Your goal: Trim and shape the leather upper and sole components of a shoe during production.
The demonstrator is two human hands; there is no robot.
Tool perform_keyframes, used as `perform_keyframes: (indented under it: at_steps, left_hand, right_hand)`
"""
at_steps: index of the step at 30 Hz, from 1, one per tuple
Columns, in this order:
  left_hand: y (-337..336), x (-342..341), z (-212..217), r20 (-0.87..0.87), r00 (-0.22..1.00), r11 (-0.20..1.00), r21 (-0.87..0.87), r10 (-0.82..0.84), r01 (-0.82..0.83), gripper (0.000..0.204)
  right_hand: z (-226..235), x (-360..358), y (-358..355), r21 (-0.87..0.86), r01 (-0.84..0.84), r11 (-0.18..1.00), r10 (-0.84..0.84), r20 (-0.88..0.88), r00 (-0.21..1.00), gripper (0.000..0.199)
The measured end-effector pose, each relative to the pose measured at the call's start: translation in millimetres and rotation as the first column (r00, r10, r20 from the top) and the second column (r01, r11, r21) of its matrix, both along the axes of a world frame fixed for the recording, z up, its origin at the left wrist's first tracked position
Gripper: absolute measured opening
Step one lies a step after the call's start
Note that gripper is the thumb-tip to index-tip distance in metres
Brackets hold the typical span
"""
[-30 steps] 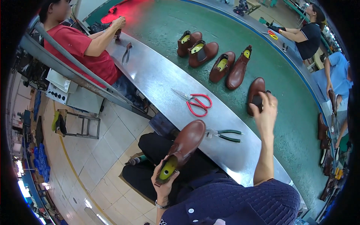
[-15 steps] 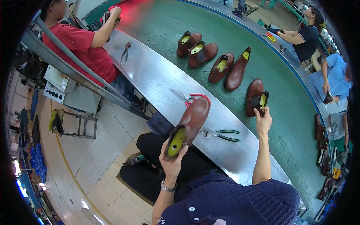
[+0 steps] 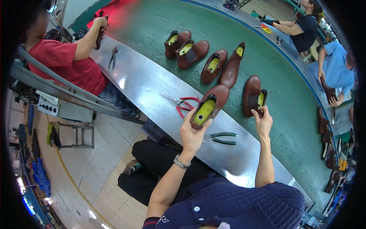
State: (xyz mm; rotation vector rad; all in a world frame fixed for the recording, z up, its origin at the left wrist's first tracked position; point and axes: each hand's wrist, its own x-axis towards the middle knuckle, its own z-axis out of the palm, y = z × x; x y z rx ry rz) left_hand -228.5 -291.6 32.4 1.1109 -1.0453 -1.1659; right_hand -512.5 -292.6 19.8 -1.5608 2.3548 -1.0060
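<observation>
My left hand (image 3: 192, 131) grips the heel end of a brown boot with a yellow last inside (image 3: 210, 104), held over the steel bench edge (image 3: 152, 82) and pointing toward the green belt. My right hand (image 3: 262, 121) touches the back of another brown boot (image 3: 253, 95) that stands on the green conveyor belt (image 3: 282, 126). Its fingers rest on the boot's heel, not closed round it. Red-handled scissors (image 3: 182, 104) lie just left of the held boot. Green-handled pliers (image 3: 222, 137) lie on the bench between my hands.
Several more brown boots (image 3: 207, 61) stand farther along the belt. A person in a red shirt (image 3: 72, 65) works at the left with pliers (image 3: 112, 59) beside them. Two people (image 3: 335, 68) work across the belt at right, near more boots (image 3: 323, 122).
My left hand has raised the boot from my lap up and forward over the bench toward the belt. My right hand has come down from above the standing boot to its heel.
</observation>
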Motion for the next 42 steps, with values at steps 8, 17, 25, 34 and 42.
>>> perform_keyframes:
  at_steps: [8,17,25,34,42]
  left_hand:
    - [-91.6,-67.2,4.6,0.161,0.966,0.948,-0.212,-0.204,0.236,0.051]
    - [-137.0,-64.0,-61.1,0.119,0.975,0.966,-0.157,-0.188,0.206,0.047]
    - [-150.9,-44.4,-52.0,0.053,0.989,0.989,0.043,0.140,-0.142,0.036]
    - [-127.8,-28.1,-57.5,-0.069,0.986,0.988,0.051,0.148,-0.145,0.036]
    - [-139.4,-43.4,-45.5,0.071,0.983,0.986,0.003,0.169,-0.170,0.041]
  right_hand:
    - [17.9,-18.2,7.4,-0.202,0.138,0.970,-0.110,0.145,0.983,0.029]
    - [50.5,-14.4,41.9,-0.131,0.113,0.985,-0.060,0.354,0.933,0.024]
    - [50.4,-12.1,44.8,-0.132,0.090,0.987,-0.041,0.336,0.941,0.025]
    - [106.7,14.6,33.8,0.477,-0.289,0.830,0.401,-0.151,0.903,0.040]
    - [-2.4,14.3,-190.4,0.404,-0.167,0.900,-0.035,0.448,0.893,0.099]
